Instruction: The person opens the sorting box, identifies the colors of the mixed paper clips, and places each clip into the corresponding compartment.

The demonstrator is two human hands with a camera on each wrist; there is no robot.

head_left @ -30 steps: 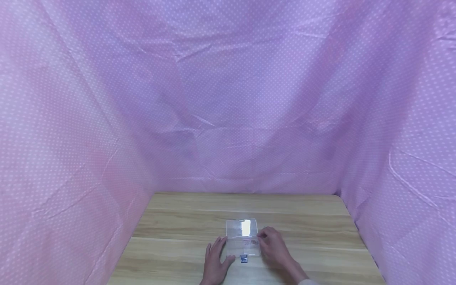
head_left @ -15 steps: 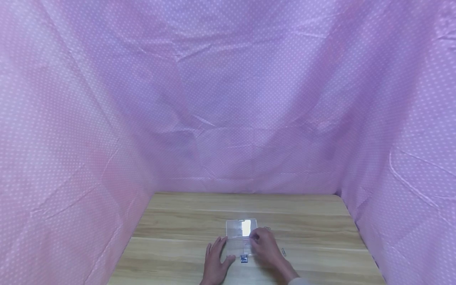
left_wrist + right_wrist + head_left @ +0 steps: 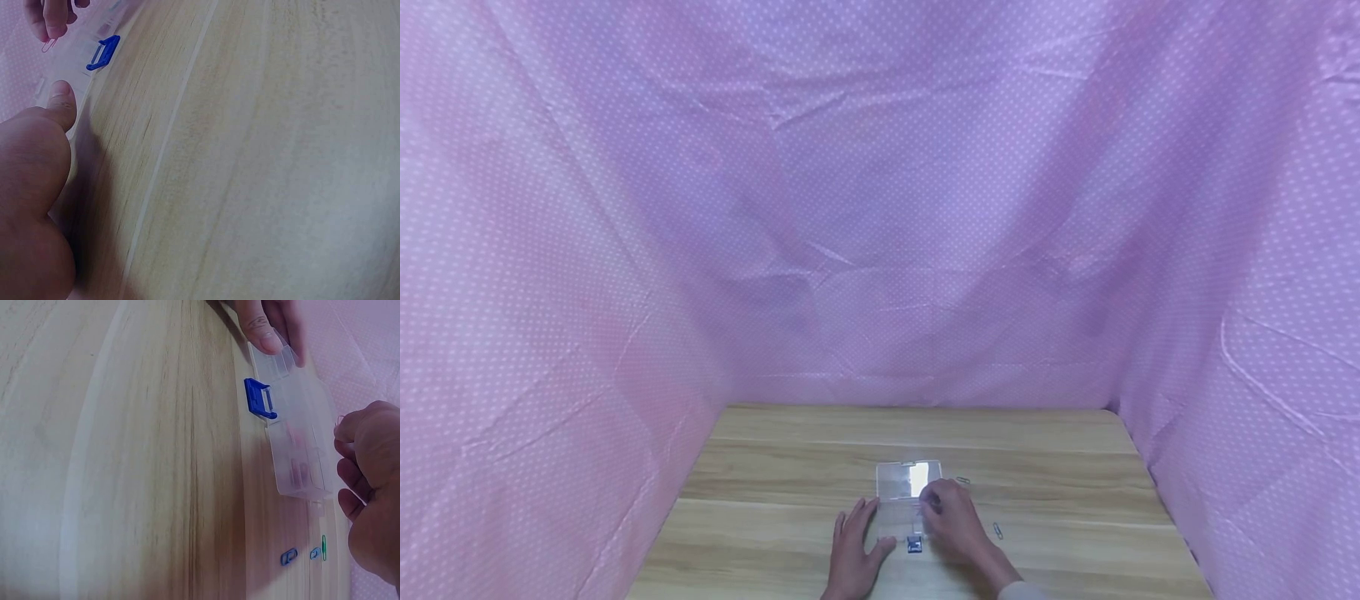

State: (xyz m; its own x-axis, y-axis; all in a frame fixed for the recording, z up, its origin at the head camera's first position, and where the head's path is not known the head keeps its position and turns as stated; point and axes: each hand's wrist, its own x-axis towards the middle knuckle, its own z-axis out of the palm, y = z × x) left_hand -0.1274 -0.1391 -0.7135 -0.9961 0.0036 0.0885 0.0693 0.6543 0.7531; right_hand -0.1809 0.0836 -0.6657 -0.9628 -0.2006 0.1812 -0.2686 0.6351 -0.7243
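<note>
Polka-dotted pink cloth (image 3: pixel 880 208) walls in a wood-grain table (image 3: pixel 760 483). Head view: a clear box (image 3: pixel 895 521) stands on the table, its lid (image 3: pixel 891 481) folded away from the person, presumably for access from above; the blue latch (image 3: pixel 914 544) faces the person. The left hand (image 3: pixel 853 554), fingers extended, spans the box's left end, apparently to keep so light an object from sliding. The right hand (image 3: pixel 955 517) is over the right portion. Left wrist view: the right fingertips pinch a pink paper clip (image 3: pixel 49 45) near one end, probably to leave the remainder unobstructed. Right wrist view: a blue clip (image 3: pixel 289 556) and a green clip (image 3: pixel 324 548) lie beyond the box's right end, within easy reach; pinkish shapes (image 3: pixel 303 470) inside the box are too blurred to identify.
</note>
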